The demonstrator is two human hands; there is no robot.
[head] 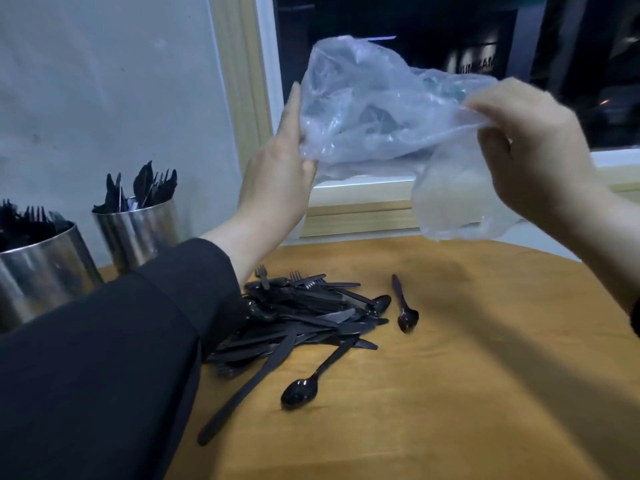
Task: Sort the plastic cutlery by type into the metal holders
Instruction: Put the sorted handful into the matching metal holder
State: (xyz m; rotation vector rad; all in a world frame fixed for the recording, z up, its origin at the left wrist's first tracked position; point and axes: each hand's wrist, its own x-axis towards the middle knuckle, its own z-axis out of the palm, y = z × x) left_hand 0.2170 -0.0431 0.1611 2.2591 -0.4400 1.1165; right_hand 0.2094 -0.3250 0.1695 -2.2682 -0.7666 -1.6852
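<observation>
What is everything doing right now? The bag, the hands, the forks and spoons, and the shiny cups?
Bag: clear, crumpled, held up over the table, looks empty.
Left hand: grips the bag's left edge.
Right hand: pinches the bag's right side.
Cutlery pile: black, mixed, loose on the table, unsorted.
Near holder: upright, holds forks.
Far holder: upright, holds black cutlery, type unclear.

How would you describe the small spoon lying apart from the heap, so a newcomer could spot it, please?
On the wooden table, find the heap of black cutlery. Just right of it lies a short black spoon, bowl toward the camera. Unlike the longer spoon nearer the camera, it touches nothing else.
</observation>
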